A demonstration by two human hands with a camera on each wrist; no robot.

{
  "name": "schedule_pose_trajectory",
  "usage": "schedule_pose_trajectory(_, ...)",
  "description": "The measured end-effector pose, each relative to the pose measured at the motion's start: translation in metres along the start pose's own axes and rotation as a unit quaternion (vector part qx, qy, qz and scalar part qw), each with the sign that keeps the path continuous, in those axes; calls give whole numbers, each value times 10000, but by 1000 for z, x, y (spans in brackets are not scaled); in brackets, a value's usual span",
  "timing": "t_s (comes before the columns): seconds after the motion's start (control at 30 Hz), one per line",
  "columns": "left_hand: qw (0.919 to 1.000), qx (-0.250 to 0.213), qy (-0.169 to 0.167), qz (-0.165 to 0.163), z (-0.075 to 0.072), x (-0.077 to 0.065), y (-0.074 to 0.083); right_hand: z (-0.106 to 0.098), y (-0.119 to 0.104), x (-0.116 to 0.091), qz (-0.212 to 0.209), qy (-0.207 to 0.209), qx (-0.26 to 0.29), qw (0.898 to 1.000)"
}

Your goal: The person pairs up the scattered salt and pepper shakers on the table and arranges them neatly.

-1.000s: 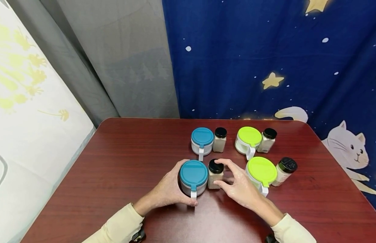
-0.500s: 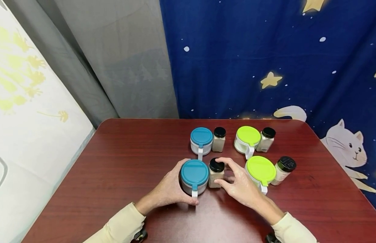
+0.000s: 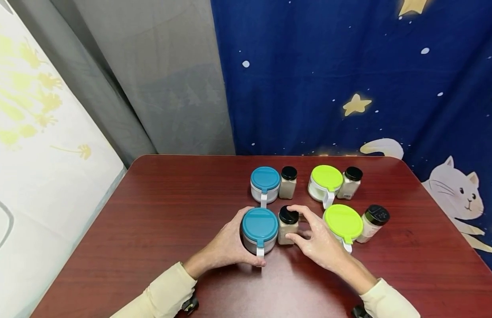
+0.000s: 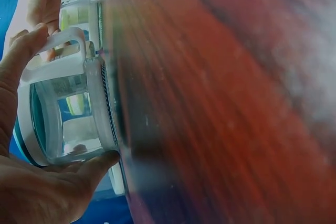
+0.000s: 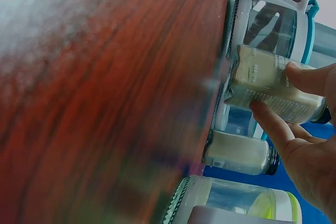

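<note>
My left hand (image 3: 229, 242) grips a clear seasoning jar with a blue lid (image 3: 260, 224) and a white handle, thumb by the handle and fingers round the far side. In the left wrist view the jar (image 4: 73, 119) shows glass walls, with a fingertip low against its base. Just right of it stands a square spice bottle (image 3: 287, 232) with a black cap. Around that bottle my right hand (image 3: 319, 240) curls, index finger at the cap and thumb low on the near side. The right wrist view shows fingers and thumb on the labelled bottle (image 5: 268, 80), close beside the jar.
Behind stand another blue-lidded jar (image 3: 265, 181) and a black-capped bottle (image 3: 287, 187). To the right are two green-lidded jars, the front one (image 3: 343, 221) close to my right wrist, with a shaker (image 3: 373, 223) and another bottle (image 3: 349, 185) beside them.
The front blue-lidded jar and the spice bottle have shifted slightly to the right together, with both hands still on them. The other jars and bottles stay in place.
</note>
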State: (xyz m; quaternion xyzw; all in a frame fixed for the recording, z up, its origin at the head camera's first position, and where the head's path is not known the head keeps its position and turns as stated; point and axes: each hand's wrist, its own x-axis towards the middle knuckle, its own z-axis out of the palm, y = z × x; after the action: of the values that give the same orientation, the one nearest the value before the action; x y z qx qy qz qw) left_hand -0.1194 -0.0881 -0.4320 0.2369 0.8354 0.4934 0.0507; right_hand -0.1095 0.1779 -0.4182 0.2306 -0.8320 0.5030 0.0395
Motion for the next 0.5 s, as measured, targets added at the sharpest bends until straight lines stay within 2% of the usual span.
schedule_pose_trajectory(0.3, 9999, -103, -107, 62, 4, 2, 2, -1, 3, -3, 99, -35, -75, 9999)
schedule_pose_trajectory(0.5, 9993, -96, -339, -149, 7, 2, 5, -2, 3, -4, 245, -99, -309, 9992)
